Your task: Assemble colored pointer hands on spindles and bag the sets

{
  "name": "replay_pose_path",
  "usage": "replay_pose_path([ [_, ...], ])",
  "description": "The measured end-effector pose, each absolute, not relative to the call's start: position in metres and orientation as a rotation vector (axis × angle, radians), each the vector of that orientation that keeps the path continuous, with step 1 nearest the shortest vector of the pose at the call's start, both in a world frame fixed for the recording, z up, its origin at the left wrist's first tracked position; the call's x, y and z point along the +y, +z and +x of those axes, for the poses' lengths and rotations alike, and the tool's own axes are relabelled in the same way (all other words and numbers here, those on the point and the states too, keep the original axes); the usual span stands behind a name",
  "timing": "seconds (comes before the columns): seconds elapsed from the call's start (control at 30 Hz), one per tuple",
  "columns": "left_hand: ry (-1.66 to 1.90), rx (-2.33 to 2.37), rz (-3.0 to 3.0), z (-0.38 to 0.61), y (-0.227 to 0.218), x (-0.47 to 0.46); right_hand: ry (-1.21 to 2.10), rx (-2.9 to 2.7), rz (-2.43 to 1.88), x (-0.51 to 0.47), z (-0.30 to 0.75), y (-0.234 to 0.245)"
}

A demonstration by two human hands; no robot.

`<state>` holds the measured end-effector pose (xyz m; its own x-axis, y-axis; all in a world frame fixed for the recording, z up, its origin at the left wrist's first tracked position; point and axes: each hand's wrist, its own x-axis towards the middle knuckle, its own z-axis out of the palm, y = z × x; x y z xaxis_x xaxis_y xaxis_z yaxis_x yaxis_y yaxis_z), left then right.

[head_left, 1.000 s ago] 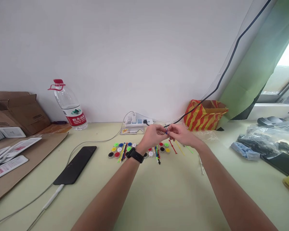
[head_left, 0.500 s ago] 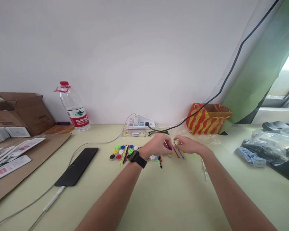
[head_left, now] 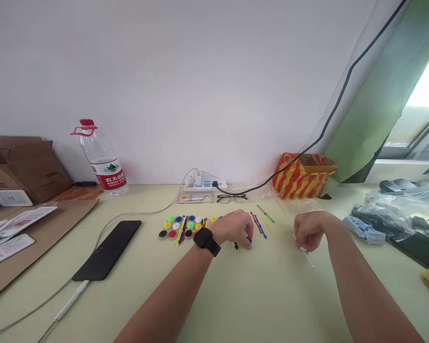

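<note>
My left hand (head_left: 238, 226), with a black watch (head_left: 206, 241) on its wrist, is closed in a pinch over a small blue piece (head_left: 249, 239). A dark arrow tip (head_left: 236, 246) pokes out under its palm. Over to the right, my right hand (head_left: 310, 231) is closed, fingertips down on a thin white plastic stick (head_left: 309, 259) lying on the table. Between the hands lie a red arrow stick (head_left: 256, 224), a blue arrow stick (head_left: 260, 227) and a yellow stick (head_left: 268, 225). Left of my watch, rows of round coloured caps (head_left: 172, 234) flank a bundle of coloured sticks (head_left: 180, 231).
A black phone (head_left: 107, 250) on a cable lies left. Behind are a water bottle (head_left: 109, 166), a power strip (head_left: 207, 185), glasses (head_left: 231, 197) and a striped bag (head_left: 303, 176). Plastic-wrapped items (head_left: 389, 216) sit right; a cardboard box (head_left: 28, 166) stands far left.
My right hand has moved right, from the coloured sticks to the white stick. My left hand has come slightly nearer with the blue piece, uncovering the red and blue arrow sticks.
</note>
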<state>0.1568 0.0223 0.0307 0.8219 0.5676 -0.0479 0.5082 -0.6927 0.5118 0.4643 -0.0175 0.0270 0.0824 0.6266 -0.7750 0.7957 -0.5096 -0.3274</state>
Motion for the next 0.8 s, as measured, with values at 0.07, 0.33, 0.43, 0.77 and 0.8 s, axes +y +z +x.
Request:
replay_pose_path([
  [0.07,0.172,0.772,2.535,0.154,0.031,0.026,-1.372,1.479,2.185,-0.013,0.460,0.030],
  [0.33,0.547,0.730,2.273,0.152,0.056,0.024,-1.620,2.309,1.958,-0.034,0.425,0.089],
  [0.43,0.651,0.669,2.001,0.161,0.060,0.018,-1.778,2.571,1.865,-0.032,0.401,0.096],
  [0.77,0.941,0.635,1.471,0.167,0.046,0.027,-1.770,2.909,1.982,-0.019,0.375,0.089],
  [0.8,0.969,0.641,1.442,0.168,0.046,0.027,-1.751,2.922,1.989,-0.019,0.374,0.089],
])
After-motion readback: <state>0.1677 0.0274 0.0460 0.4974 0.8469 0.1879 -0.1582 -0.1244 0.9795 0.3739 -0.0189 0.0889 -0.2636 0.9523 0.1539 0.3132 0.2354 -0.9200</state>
